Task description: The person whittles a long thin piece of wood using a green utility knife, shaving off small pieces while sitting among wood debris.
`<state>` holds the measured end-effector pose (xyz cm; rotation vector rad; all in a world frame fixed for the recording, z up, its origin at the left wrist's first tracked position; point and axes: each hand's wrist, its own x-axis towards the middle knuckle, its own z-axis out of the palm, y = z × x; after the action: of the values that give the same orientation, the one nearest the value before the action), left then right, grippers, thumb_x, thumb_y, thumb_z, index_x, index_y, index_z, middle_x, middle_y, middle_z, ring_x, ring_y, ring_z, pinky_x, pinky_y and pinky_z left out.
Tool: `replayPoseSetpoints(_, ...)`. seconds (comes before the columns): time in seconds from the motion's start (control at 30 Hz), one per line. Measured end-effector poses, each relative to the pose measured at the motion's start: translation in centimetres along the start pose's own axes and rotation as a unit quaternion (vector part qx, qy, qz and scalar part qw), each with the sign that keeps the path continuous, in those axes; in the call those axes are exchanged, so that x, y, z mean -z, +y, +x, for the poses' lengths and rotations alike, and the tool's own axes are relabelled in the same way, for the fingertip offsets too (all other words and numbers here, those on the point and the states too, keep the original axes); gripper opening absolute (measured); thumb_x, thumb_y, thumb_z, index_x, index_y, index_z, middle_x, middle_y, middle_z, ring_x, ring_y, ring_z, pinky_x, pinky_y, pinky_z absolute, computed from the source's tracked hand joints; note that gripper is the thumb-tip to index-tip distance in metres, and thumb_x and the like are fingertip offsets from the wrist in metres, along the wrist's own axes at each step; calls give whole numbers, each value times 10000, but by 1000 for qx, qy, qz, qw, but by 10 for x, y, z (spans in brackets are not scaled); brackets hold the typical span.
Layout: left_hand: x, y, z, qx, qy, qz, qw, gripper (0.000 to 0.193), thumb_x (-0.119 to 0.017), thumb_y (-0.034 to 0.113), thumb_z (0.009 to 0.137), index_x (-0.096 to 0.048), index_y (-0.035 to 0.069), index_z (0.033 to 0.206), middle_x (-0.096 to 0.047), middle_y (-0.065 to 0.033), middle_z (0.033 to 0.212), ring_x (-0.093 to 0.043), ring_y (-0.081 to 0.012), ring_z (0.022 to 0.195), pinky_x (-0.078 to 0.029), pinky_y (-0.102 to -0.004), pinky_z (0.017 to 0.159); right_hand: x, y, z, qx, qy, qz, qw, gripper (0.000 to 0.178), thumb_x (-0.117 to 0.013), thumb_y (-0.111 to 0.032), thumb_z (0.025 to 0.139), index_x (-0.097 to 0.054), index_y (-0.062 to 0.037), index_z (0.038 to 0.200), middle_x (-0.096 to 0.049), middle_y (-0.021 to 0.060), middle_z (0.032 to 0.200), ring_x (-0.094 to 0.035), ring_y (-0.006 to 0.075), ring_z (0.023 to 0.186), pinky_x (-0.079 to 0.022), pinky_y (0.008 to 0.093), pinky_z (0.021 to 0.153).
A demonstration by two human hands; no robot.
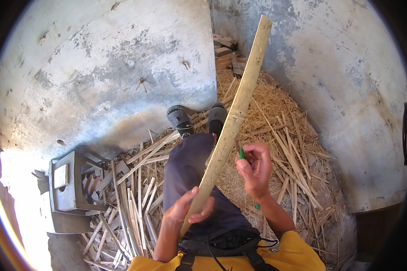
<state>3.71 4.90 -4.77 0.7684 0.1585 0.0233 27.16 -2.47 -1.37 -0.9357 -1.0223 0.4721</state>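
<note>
A long split bamboo strip (233, 118) slants from my lap up toward the corner between the walls. My left hand (184, 210) is wrapped round its lower part, thumb on the near face. To the right of the strip, apart from it, my right hand (256, 170) is closed with fingers curled. A small green pointed thing (241, 152) sticks out between its thumb and fingers; the rest of it is hidden in the hand, so its kind cannot be told. Under the strip are my dark trousers (185, 167).
Straw and shavings (276, 104) cover the ground ahead and right. Cut bamboo sticks (142, 212) lie in a heap at left, near a grey box-like frame (68, 180). Worn walls (122, 54) stand close around. My dark shoes (180, 118) rest near the left wall.
</note>
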Motion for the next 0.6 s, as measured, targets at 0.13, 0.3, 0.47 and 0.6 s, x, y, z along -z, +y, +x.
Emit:
replayPoseSetpoints(0.13, 1, -1, -5, 9, 9, 2, 1000, 909, -322, 854, 1016, -559, 4, 797, -416, 1, 503, -421, -102, 377, -338, -233, 350, 3, -17, 14, 136, -88, -194, 968, 298, -802, -46, 953, -643, -26, 1205, -725, 143, 1012, -727, 174, 829, -573, 286, 690)
replayPoseSetpoints(0.3, -2, 2, -11, 30, 32, 33, 999, 951, -306, 892, 992, -567, 2, 782, -403, 4, 504, -398, -97, 367, -326, -244, 347, 13, -16, 17, 181, -133, -272, 936, 280, -890, -130, 880, -736, -78, 1108, -722, 90, 909, -710, 212, 690, -554, 319, 568)
replayPoseSetpoints(0.47, -15, 7, -12, 49, 94, 128, 986, 973, -267, 928, 969, -545, 23, 746, -379, 11, 494, -367, -90, 364, -315, -254, 348, 25, -22, 28, 239, -122, -371, 889, 240, -895, -201, 876, -787, -126, 1078, -693, 63, 843, -655, 181, 610, -486, 312, 491)
replayPoseSetpoints(0.6, -19, 9, -12, 53, 133, 139, 980, 968, -253, 931, 968, -517, 33, 721, -347, 17, 490, -343, -90, 367, -302, -257, 349, 26, -32, 38, 243, -143, -413, 866, 208, -885, -211, 886, -795, -135, 1058, -692, 54, 836, -630, 179, 587, -473, 309, 483)
